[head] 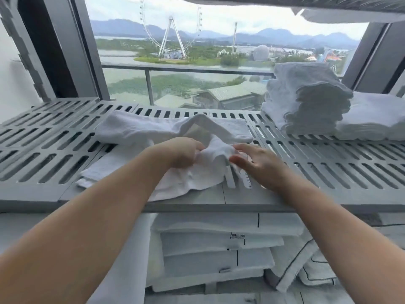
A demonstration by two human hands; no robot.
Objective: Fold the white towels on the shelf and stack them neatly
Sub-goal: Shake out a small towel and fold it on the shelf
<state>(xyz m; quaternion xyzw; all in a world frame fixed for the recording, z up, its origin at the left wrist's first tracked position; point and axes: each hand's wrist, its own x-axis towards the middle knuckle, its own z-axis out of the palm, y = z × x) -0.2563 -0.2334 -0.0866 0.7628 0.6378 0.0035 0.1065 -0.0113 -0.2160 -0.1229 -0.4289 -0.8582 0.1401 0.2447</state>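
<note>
L hand [182,153] pinches towel [192,178] near shelf [43,150] front edge; R hand [256,165] flat on it, fingers straight. Open slats left; stack [306,99] right, by window [197,40].

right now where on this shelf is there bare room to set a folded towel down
Bare shelf left of the loose towel, and front right between the right hand and the towel stack. Crowded: middle and back right.
</note>
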